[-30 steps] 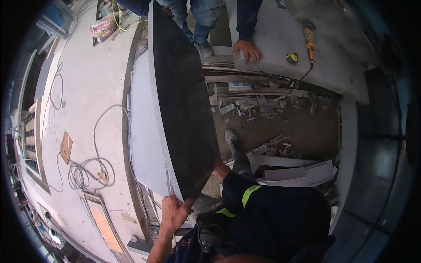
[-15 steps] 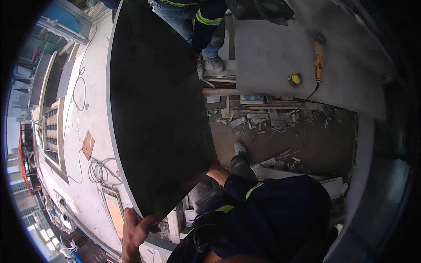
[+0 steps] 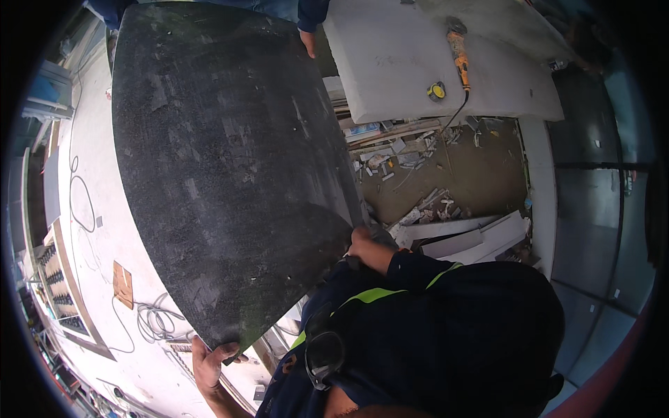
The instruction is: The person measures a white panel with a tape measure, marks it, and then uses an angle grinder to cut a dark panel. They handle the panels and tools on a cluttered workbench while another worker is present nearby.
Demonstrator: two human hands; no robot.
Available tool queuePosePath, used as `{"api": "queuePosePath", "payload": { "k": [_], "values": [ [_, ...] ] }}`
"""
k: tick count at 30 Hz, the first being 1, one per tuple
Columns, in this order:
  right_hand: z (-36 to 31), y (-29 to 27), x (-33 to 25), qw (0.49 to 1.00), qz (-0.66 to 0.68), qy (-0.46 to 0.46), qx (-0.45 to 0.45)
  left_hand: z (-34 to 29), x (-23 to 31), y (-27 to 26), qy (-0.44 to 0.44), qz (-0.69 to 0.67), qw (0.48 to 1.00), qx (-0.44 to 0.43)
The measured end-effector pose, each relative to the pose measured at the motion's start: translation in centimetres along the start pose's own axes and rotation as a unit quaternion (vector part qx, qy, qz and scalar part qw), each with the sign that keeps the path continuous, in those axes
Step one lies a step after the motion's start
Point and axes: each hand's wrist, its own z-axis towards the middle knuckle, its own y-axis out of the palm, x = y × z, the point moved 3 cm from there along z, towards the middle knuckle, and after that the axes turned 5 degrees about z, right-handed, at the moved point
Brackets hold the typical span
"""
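A large black slab point(image 3: 223, 146) with greyish scuffs fills the left and middle of the head view, its face turned up toward me. At its near left corner my left hand point(image 3: 210, 361) grips the edge, thumb on top and fingers curled under. My right hand point(image 3: 368, 249) is closed round the right edge near the close end; its fingers are partly hidden. At the far end stands a co-worker in a dark sleeve, whose hand point(image 3: 307, 43) is at the slab's right edge. The rest of that person is mostly hidden behind the slab.
A grey-white slab point(image 3: 390, 76) at the far right carries an orange corded power tool point(image 3: 458, 52) and a yellow tape measure point(image 3: 436, 91). Broken debris point(image 3: 411, 157) and offcuts point(image 3: 481, 240) litter the floor at right. A coiled cable point(image 3: 157, 319) lies on the left.
The black slab has tipped flatter, showing more of its scuffed face. Its far end has shifted left in view. Both my hands keep their grip; the surroundings have shifted with my head.
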Motion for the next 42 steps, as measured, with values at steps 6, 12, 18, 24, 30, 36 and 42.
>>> {"api": "queuePosePath", "payload": {
  "k": [6, 12, 18, 24, 30, 36, 42],
  "values": [
    [-9.3, 1.3, -5.5, 0.995, 0.041, -0.079, 0.05, 8.0, -6.5, -2.0, 0.044, -0.059, 0.997, 0.0],
    [-11.5, 2.1, -10.7, 0.987, 0.072, -0.132, 0.06, 19.1, -11.9, 1.3, -0.004, -0.233, 0.971, -0.06],
    [-11.4, 0.5, -15.1, 0.982, 0.084, -0.148, 0.079, 26.1, -16.1, 7.3, -0.023, -0.274, 0.961, -0.014],
    [-6.9, 3.9, -26.8, 0.981, 0.041, -0.19, 0.007, 32.8, -12.6, 17.7, -0.027, -0.307, 0.951, -0.039],
    [-3.8, 8.8, -33.5, 0.984, 0.02, -0.178, -0.009, 36.9, -9.3, 21.8, -0.005, -0.327, 0.944, -0.046],
    [-3.0, 15.2, -36.8, 0.977, 0.01, -0.208, -0.045, 41.5, -4.8, 22.3, 0.024, -0.351, 0.935, -0.053],
    [-0.9, 16.6, -35.8, 0.984, 0.044, -0.169, -0.039, 42.7, -2.9, 19.3, -0.029, -0.306, 0.952, 0.013]
  ]
}}
